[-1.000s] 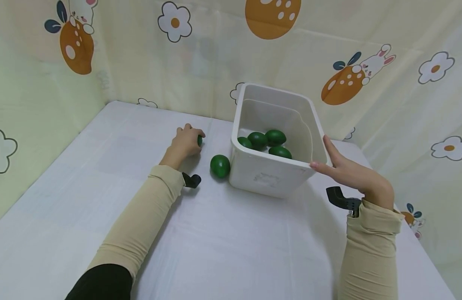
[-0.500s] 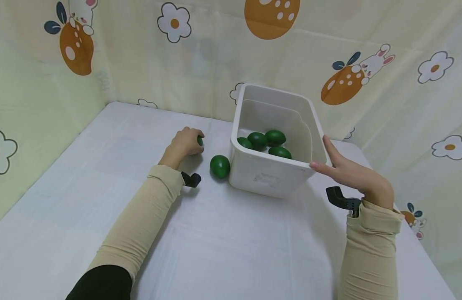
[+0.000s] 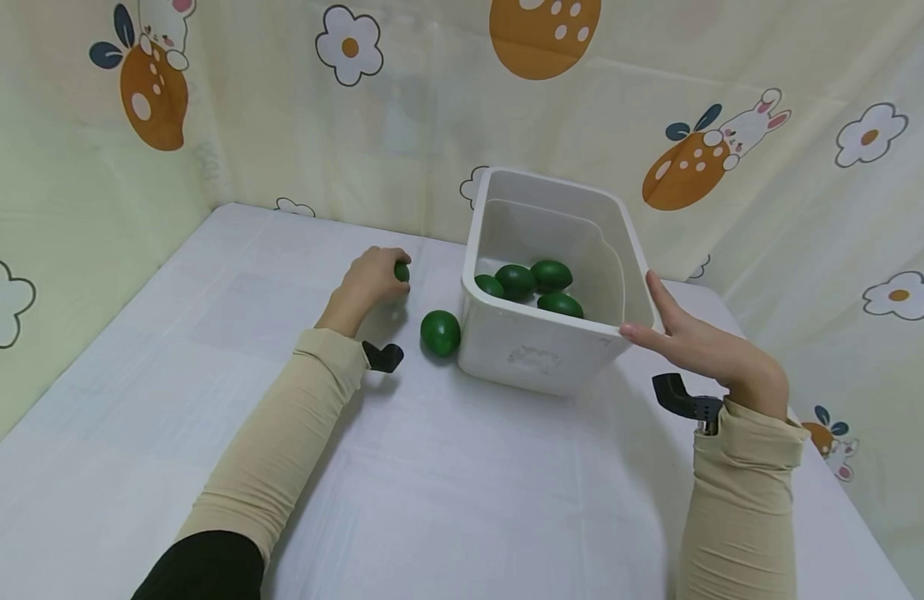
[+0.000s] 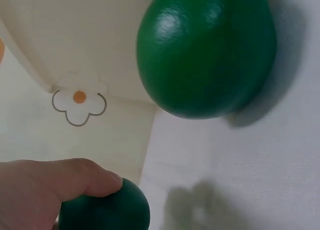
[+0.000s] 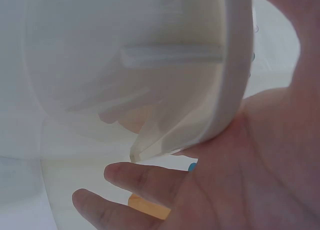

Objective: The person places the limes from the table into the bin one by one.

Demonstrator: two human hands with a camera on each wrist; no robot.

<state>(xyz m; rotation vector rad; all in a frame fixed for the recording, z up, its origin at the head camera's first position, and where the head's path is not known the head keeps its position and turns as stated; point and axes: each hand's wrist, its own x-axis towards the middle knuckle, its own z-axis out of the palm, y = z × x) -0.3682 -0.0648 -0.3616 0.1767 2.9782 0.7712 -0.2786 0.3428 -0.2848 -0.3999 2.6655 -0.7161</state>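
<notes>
Left of the white bin, the left hand curls round a small green fruit w/ the bin's opening lying right and slightly far, while the right hand (fingers straight, holding nothing) braces the bin's right wall.

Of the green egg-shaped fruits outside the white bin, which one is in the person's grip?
The small green fruit farther from the white plastic bin: the left hand curls around it. The other loose green fruit lies untouched on the table beside the bin's near wall.
</notes>
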